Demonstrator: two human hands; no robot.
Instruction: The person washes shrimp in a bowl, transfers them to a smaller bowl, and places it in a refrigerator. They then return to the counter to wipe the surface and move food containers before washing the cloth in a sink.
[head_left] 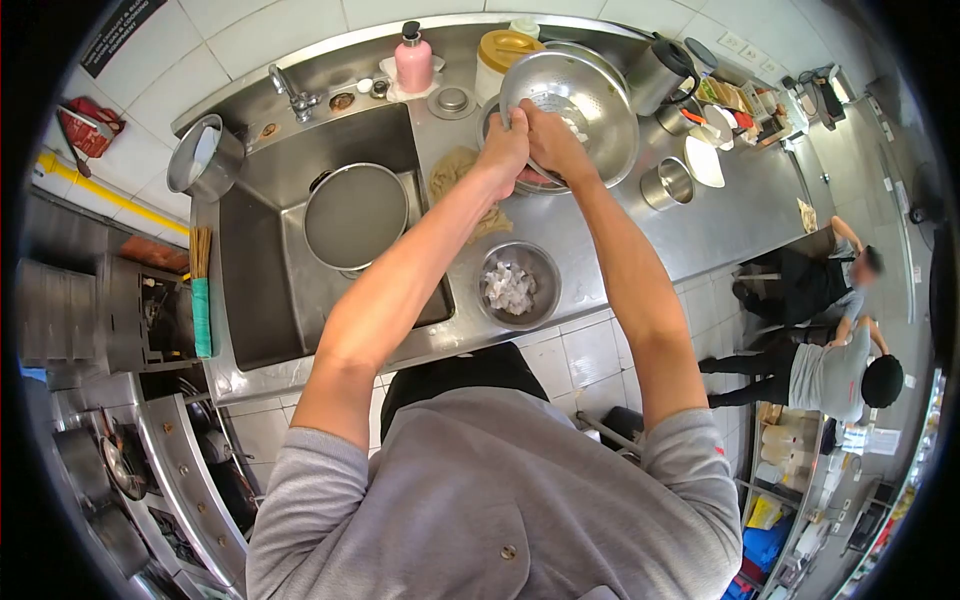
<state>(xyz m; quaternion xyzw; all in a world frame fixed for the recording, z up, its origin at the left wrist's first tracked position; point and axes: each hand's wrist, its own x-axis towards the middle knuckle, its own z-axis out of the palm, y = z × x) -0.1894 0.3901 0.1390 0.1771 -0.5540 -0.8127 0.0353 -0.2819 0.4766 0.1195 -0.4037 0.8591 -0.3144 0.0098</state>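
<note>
A metal colander (600, 100) is tilted over another metal bowl, with a few small white pieces inside it. At its near-left rim my left hand (504, 150) and my right hand (556, 145) come together, both closed on the colander. The fingertips are partly hidden behind the rim. Something pinkish shows below my hands, too covered to name. Closer to me, a metal bowl (553, 285) holds pale, translucent chunks (510, 288). A tan cloth (452, 172) lies left of my hands.
Left is a sink (265, 290) with a round pan (355, 215) in it. Behind stand a pink pump bottle (413, 62) and a gold-lidded tub (508, 50). To the right are a metal cup (667, 184) and a kettle (660, 75). Two people (835, 375) are at far right.
</note>
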